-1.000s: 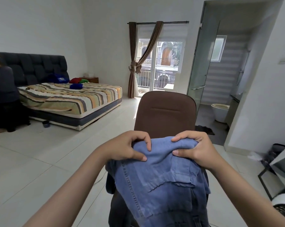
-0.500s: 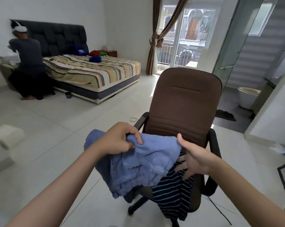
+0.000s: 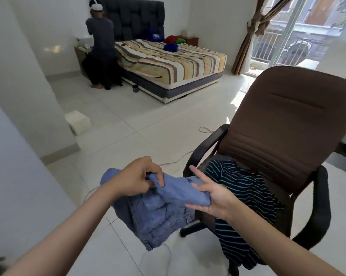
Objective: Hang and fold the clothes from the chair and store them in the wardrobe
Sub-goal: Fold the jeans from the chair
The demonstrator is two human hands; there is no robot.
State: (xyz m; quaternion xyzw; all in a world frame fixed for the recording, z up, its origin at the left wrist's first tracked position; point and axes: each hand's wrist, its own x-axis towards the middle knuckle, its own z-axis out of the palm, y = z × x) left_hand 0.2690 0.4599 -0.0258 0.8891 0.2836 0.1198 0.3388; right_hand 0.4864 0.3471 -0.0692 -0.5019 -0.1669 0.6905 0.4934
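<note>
Two garments are showing in the head view: the blue denim jeans (image 3: 160,208) we are holding in the air just left of the chair (image 3: 283,132), and one dark striped shirt (image 3: 245,198) draping over the seat and off its front edge. Our left hand (image 3: 136,179) is pinching the denim's upper edge in a closed grip; our right hand (image 3: 211,198) is lying open against the bundled end, fingers spread and clamping nothing. We are judging that the loose, heavy folds could be sliding off that open palm and dropping to the floor, or tangling as we are folding. The wardrobe is not showing here. Farther back we are counting one bed (image 3: 188,66) and one other person (image 3: 101,42) beside it.
</note>
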